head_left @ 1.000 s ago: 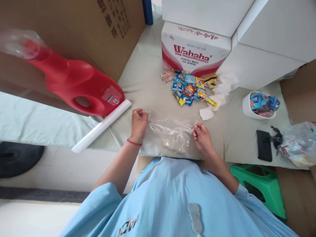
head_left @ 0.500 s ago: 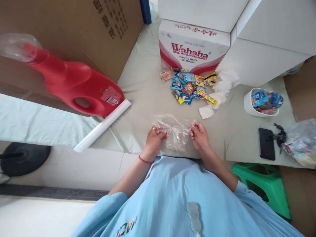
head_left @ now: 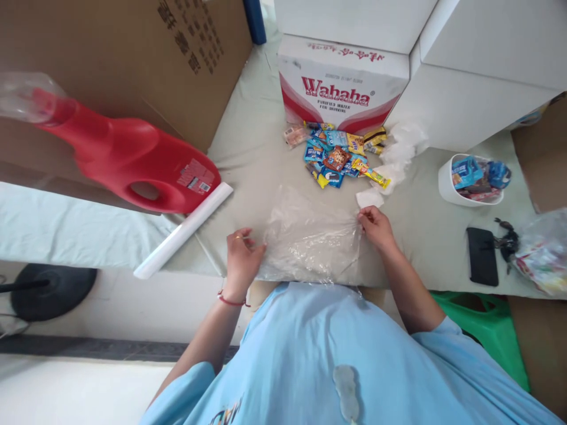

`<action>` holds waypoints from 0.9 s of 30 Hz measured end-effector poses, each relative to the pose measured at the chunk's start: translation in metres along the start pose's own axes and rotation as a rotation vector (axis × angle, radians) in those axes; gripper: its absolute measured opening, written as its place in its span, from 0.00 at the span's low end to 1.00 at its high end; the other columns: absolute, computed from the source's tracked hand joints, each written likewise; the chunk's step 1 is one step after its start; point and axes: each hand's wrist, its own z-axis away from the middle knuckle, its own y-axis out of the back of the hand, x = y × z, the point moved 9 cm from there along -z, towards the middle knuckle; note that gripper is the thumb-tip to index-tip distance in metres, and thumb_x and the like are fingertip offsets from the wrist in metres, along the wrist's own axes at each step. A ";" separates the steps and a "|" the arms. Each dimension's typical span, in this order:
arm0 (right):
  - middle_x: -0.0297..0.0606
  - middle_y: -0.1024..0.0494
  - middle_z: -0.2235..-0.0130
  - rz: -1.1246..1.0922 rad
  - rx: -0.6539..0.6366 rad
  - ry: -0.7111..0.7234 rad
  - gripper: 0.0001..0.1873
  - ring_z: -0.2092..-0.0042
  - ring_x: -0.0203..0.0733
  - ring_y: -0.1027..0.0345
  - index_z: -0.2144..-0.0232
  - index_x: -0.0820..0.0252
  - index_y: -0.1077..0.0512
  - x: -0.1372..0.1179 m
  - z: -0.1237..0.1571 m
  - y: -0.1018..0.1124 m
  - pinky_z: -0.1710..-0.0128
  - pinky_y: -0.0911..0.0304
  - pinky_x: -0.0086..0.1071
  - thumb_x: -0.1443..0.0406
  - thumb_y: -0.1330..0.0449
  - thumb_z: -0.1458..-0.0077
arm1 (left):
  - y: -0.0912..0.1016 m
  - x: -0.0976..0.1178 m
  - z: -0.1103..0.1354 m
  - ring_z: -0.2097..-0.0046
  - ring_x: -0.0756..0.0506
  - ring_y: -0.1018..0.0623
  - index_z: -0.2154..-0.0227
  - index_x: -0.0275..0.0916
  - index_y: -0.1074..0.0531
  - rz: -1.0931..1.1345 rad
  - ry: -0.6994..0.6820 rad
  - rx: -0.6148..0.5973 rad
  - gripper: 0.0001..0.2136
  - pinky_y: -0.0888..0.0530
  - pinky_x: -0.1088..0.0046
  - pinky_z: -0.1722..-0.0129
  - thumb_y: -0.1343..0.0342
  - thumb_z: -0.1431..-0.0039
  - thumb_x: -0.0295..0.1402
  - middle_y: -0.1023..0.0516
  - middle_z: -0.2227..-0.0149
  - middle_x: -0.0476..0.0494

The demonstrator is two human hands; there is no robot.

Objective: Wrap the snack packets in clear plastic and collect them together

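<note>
A clear plastic bag (head_left: 310, 239) lies stretched out on the pale cloth-covered table (head_left: 257, 159) right in front of me. My left hand (head_left: 241, 260) pinches its left edge near the table's front rim, fingers closed. At the bag's right upper corner my right hand (head_left: 376, 227) grips the plastic, fingers closed too. Beyond the bag sits a pile of small colourful snack packets (head_left: 336, 156).
A red detergent jug (head_left: 119, 162) lies at the left beside a white roll (head_left: 183, 230). A Wahaha carton (head_left: 341, 88) and white boxes stand behind. At the right are a white cup of packets (head_left: 472, 180), a black phone (head_left: 482, 257), a filled plastic bag (head_left: 540, 251), a green stool (head_left: 487, 321).
Half a second ago my hands were close together with the bag bunched between them. They have moved apart, and the bag is now spread wide and flat.
</note>
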 end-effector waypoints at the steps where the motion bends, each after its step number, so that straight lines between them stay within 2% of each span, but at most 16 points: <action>1: 0.31 0.27 0.72 0.077 0.020 0.047 0.15 0.74 0.35 0.37 0.66 0.56 0.28 -0.007 -0.004 0.002 0.73 0.41 0.30 0.52 0.36 0.45 | 0.006 0.015 0.003 0.47 0.34 0.23 0.45 0.35 0.28 -0.108 -0.128 0.057 0.27 0.24 0.49 0.47 0.37 0.49 0.35 0.29 0.42 0.27; 2: 0.33 0.26 0.70 0.149 0.060 0.106 0.15 0.72 0.36 0.36 0.65 0.56 0.27 -0.016 -0.007 0.005 0.71 0.39 0.31 0.51 0.37 0.42 | 0.007 0.032 0.008 0.39 0.31 0.27 0.43 0.36 0.28 -0.202 -0.273 0.079 0.25 0.29 0.45 0.40 0.39 0.47 0.32 0.30 0.38 0.27; 3: 0.35 0.25 0.67 0.213 0.114 0.175 0.15 0.70 0.37 0.34 0.63 0.56 0.26 -0.026 -0.010 0.008 0.69 0.37 0.32 0.51 0.39 0.40 | 0.002 0.048 0.013 0.34 0.30 0.31 0.43 0.39 0.27 -0.277 -0.421 0.049 0.24 0.35 0.43 0.34 0.42 0.44 0.29 0.30 0.37 0.29; 5: 0.40 0.22 0.59 0.322 0.194 0.313 0.16 0.65 0.39 0.31 0.60 0.55 0.25 -0.045 -0.014 0.012 0.63 0.34 0.34 0.51 0.43 0.36 | -0.022 0.069 0.025 0.29 0.33 0.36 0.46 0.45 0.23 -0.375 -0.664 -0.130 0.23 0.46 0.41 0.28 0.48 0.41 0.23 0.25 0.37 0.36; 7: 0.45 0.23 0.49 0.444 0.180 0.386 0.16 0.60 0.42 0.28 0.57 0.56 0.24 -0.053 -0.020 0.010 0.58 0.31 0.37 0.52 0.44 0.34 | -0.048 0.072 0.033 0.28 0.36 0.34 0.46 0.48 0.22 -0.424 -0.787 -0.344 0.25 0.49 0.42 0.27 0.52 0.41 0.20 0.23 0.38 0.41; 9: 0.49 0.27 0.40 0.592 0.123 0.351 0.15 0.54 0.47 0.26 0.54 0.56 0.23 -0.045 -0.030 0.013 0.53 0.29 0.42 0.55 0.42 0.36 | -0.066 0.062 0.035 0.29 0.37 0.33 0.42 0.46 0.24 -0.458 -0.803 -0.486 0.27 0.46 0.43 0.27 0.53 0.42 0.20 0.25 0.35 0.39; 11: 0.51 0.31 0.35 0.710 0.117 0.255 0.15 0.49 0.52 0.26 0.54 0.57 0.23 -0.028 -0.038 0.029 0.48 0.30 0.47 0.59 0.40 0.39 | -0.076 0.049 0.035 0.29 0.37 0.33 0.39 0.44 0.27 -0.473 -0.782 -0.551 0.28 0.43 0.44 0.28 0.53 0.41 0.22 0.29 0.32 0.36; 13: 0.53 0.30 0.35 0.731 0.175 0.179 0.14 0.45 0.55 0.27 0.55 0.59 0.22 -0.015 -0.039 0.055 0.45 0.30 0.50 0.61 0.41 0.40 | -0.076 0.038 0.036 0.27 0.38 0.35 0.36 0.42 0.30 -0.444 -0.762 -0.554 0.29 0.43 0.45 0.27 0.53 0.41 0.23 0.33 0.29 0.35; 15: 0.55 0.27 0.39 0.674 0.258 0.154 0.14 0.46 0.55 0.26 0.56 0.60 0.21 -0.013 -0.031 0.077 0.46 0.29 0.50 0.60 0.41 0.40 | -0.068 0.032 0.038 0.27 0.39 0.36 0.36 0.41 0.31 -0.362 -0.740 -0.530 0.29 0.44 0.45 0.27 0.54 0.41 0.24 0.35 0.28 0.35; 17: 0.55 0.25 0.42 0.586 0.324 0.190 0.14 0.51 0.52 0.25 0.57 0.59 0.21 -0.023 -0.015 0.083 0.50 0.28 0.49 0.59 0.42 0.38 | -0.060 0.032 0.038 0.27 0.40 0.36 0.38 0.41 0.31 -0.245 -0.708 -0.501 0.28 0.42 0.47 0.27 0.54 0.42 0.24 0.34 0.29 0.35; 18: 0.54 0.24 0.44 0.540 0.339 0.237 0.14 0.52 0.52 0.25 0.56 0.58 0.22 -0.033 -0.004 0.077 0.51 0.27 0.48 0.58 0.42 0.37 | -0.056 0.034 0.037 0.27 0.40 0.36 0.41 0.42 0.29 -0.186 -0.690 -0.478 0.26 0.40 0.48 0.28 0.55 0.41 0.24 0.32 0.30 0.36; 20: 0.50 0.23 0.46 0.457 0.300 0.369 0.12 0.50 0.52 0.26 0.56 0.56 0.22 -0.055 0.019 0.047 0.48 0.29 0.49 0.59 0.43 0.34 | -0.051 0.042 0.030 0.28 0.40 0.35 0.48 0.43 0.26 -0.122 -0.648 -0.395 0.20 0.39 0.48 0.29 0.55 0.39 0.26 0.25 0.36 0.38; 22: 0.48 0.22 0.46 0.424 0.134 0.493 0.12 0.44 0.53 0.28 0.54 0.53 0.22 -0.072 0.040 -0.003 0.41 0.33 0.51 0.62 0.43 0.34 | -0.052 0.052 0.022 0.30 0.38 0.33 0.55 0.44 0.24 -0.166 -0.601 -0.285 0.15 0.42 0.45 0.28 0.55 0.34 0.30 0.20 0.43 0.39; 23: 0.48 0.23 0.43 0.444 0.034 0.530 0.13 0.41 0.53 0.29 0.51 0.52 0.22 -0.074 0.049 -0.029 0.38 0.35 0.52 0.63 0.43 0.34 | -0.055 0.057 0.018 0.30 0.36 0.32 0.56 0.44 0.23 -0.221 -0.583 -0.239 0.14 0.45 0.43 0.28 0.55 0.32 0.32 0.19 0.44 0.39; 25: 0.49 0.29 0.34 0.546 -0.144 0.554 0.19 0.35 0.56 0.35 0.43 0.53 0.24 -0.066 0.061 -0.071 0.33 0.40 0.56 0.64 0.40 0.35 | -0.067 0.064 0.013 0.29 0.33 0.33 0.50 0.43 0.24 -0.350 -0.575 -0.205 0.15 0.52 0.38 0.28 0.52 0.30 0.37 0.22 0.39 0.35; 27: 0.49 0.36 0.29 0.665 -0.242 0.523 0.25 0.29 0.59 0.43 0.37 0.54 0.27 -0.046 0.067 -0.087 0.30 0.45 0.59 0.64 0.39 0.36 | -0.080 0.065 0.013 0.28 0.30 0.36 0.40 0.42 0.28 -0.450 -0.615 -0.249 0.21 0.57 0.35 0.29 0.49 0.31 0.41 0.31 0.31 0.30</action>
